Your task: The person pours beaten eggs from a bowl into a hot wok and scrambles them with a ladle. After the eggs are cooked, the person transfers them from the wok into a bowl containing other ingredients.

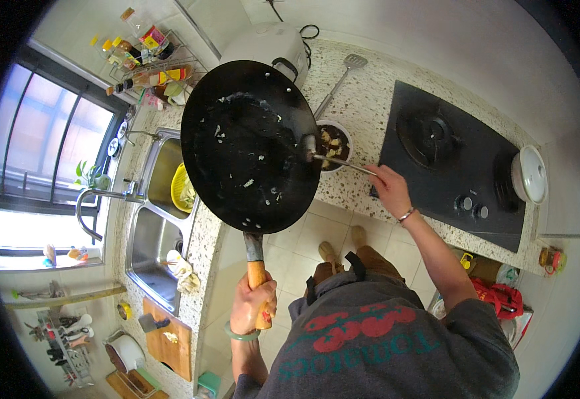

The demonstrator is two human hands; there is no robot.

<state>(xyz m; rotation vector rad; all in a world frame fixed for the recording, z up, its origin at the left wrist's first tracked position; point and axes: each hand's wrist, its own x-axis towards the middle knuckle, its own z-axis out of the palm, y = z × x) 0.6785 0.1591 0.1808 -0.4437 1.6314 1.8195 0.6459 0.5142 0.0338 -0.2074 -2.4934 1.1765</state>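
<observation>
My left hand (255, 304), with a green bangle at the wrist, is wrapped round the wooden handle of a black wok (250, 153). The wok is held up over the counter corner, its inside facing me, with a few pale scraps stuck to it. In my right hand (391, 191) is the thin metal handle of a spoon (349, 165). Its head rests at the wok's right edge, against the inner surface. Partly hidden behind that edge, a white bowl (351, 139) on the counter holds dark food with pale pieces.
A slotted spatula (343, 76) lies behind the bowl. To the right is a black gas hob (449, 159) with a lidded white pot (530, 174). The sink (153, 256), with a yellow colander (180, 189), is at left. A cutting board (170, 349) and bottle rack (163, 63) are there too.
</observation>
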